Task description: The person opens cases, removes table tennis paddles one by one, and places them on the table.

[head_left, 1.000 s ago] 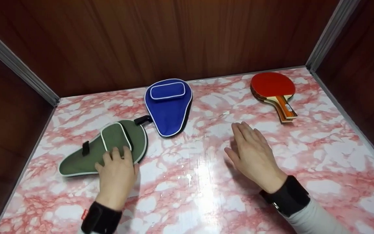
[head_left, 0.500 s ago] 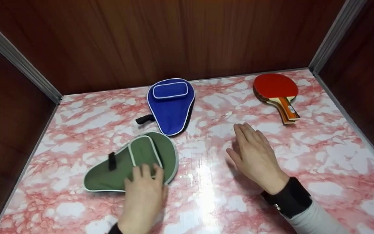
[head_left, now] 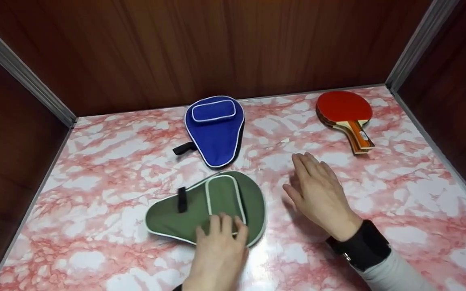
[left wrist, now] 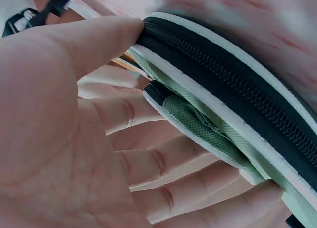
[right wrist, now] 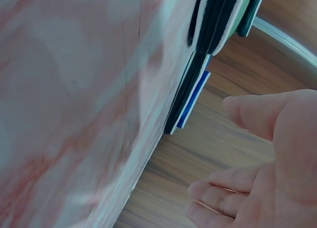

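A green table tennis paddle case [head_left: 176, 218] with white piping and a front pocket lies in the middle foreground of the head view. My left hand [head_left: 219, 252] grips its near edge. In the left wrist view the thumb [left wrist: 106, 40] sits at the black zipper [left wrist: 223, 69], and the other fingers spread over the pocket side. My right hand [head_left: 322, 198] hovers over the table to the right of the case, fingers extended, holding nothing. Behind the green case rests a blue paddle case [head_left: 217, 135] with a black strap.
Stacked table tennis paddles [head_left: 344, 107], red rubber on top, lie at the back right with handles toward me. The marbled pink-and-white table [head_left: 87, 226] is bounded by brown wood-grain panels [head_left: 225, 48] at the back and both sides.
My left hand has moved the green case rightward and toward me, away from the blue case's strap. The right hand has stayed nearly still, and the blue case and paddles remain in place.
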`<state>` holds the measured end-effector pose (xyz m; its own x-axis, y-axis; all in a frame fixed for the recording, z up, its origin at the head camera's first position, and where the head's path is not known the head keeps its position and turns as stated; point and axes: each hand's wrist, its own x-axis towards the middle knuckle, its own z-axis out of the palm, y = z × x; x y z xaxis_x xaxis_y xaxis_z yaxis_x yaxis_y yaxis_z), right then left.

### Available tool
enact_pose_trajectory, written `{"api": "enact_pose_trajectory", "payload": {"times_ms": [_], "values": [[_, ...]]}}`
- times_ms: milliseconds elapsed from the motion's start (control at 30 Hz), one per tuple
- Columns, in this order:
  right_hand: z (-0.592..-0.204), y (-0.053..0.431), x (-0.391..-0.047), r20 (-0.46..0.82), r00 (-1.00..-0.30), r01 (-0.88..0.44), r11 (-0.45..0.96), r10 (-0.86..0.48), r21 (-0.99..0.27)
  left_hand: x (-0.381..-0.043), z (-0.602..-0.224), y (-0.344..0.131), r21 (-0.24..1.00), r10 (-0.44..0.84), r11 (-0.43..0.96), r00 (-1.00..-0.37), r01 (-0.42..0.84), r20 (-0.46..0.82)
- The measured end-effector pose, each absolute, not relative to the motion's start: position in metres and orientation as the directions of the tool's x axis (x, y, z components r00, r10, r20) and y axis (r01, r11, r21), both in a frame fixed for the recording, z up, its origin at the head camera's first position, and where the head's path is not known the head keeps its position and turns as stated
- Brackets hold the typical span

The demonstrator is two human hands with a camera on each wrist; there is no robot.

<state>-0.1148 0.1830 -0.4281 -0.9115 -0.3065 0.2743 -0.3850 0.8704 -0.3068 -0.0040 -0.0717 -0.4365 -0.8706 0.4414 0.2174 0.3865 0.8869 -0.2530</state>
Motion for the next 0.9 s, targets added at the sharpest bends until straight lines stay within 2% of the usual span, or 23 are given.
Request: {"api": "enact_pose_trajectory", "payload": {"times_ms": [267, 533, 900], "values": [[-0.427, 0.185, -0.117, 0.264, -0.906, -0.406, 0.854, -0.331, -0.325, 0.001, -0.438, -0.044, -0.304, 0.592, 0.794, -0.782, 0.526, 0.195], [-0.426, 0.188, -0.117, 0.245, -0.898, -0.436, 0.818, -0.367, -0.374, -0.008, -0.45, -0.041, -0.32, 0.716, 0.698, -0.605, 0.641, 0.349], [-0.427, 0.19, -0.116, 0.139, -0.878, -0.472, 0.783, -0.458, -0.406, -0.039, -0.439, -0.061, -0.149, 0.828, 0.555, -0.526, 0.818, 0.193]]}}
